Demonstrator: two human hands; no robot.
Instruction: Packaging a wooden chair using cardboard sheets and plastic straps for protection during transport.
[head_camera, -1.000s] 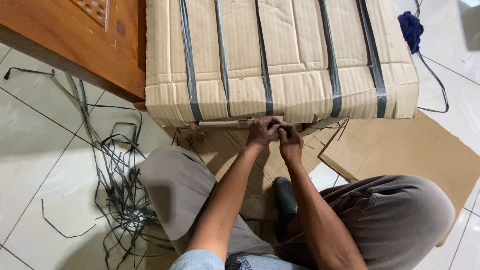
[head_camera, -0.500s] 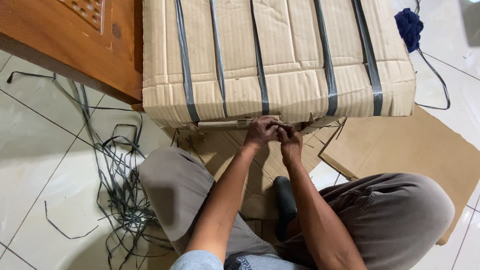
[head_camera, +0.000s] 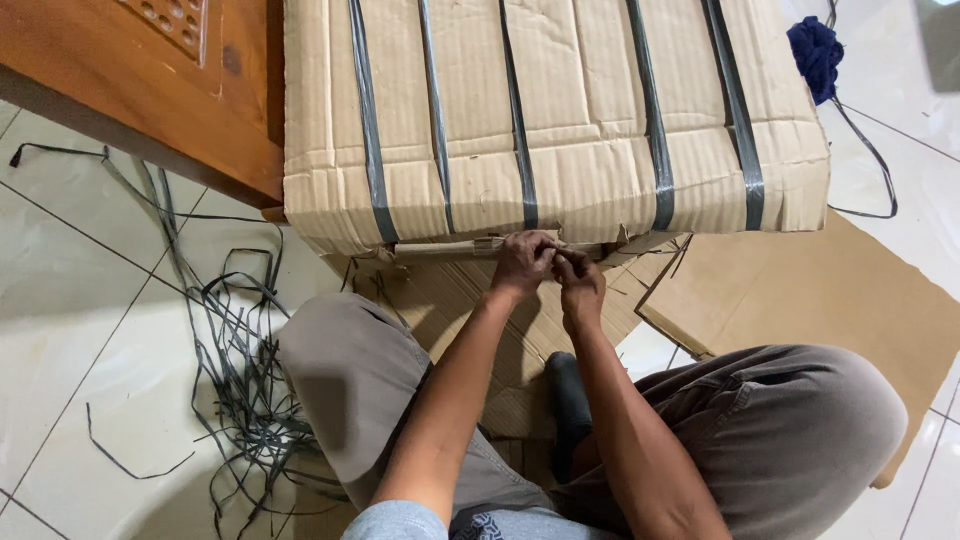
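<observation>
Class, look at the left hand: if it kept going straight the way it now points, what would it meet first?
The left hand points at the cardboard box. It would probably meet the box's lower front edge by the middle dark strap first, though depth is unclear.

Strapped box (head_camera: 560, 120) ahead, loose straps (head_camera: 235, 380) left, cardboard sheet (head_camera: 830, 300) right

1 cardboard bundle (head_camera: 590, 120) w/ 5 dark straps (head_camera: 372, 120) across it, 2 hands (head_camera: 523, 262), 1 flat cardboard sheet (head_camera: 820, 290), 1 blue cloth wad (head_camera: 817, 50), 1 heap of loose straps (head_camera: 240, 370)
</observation>
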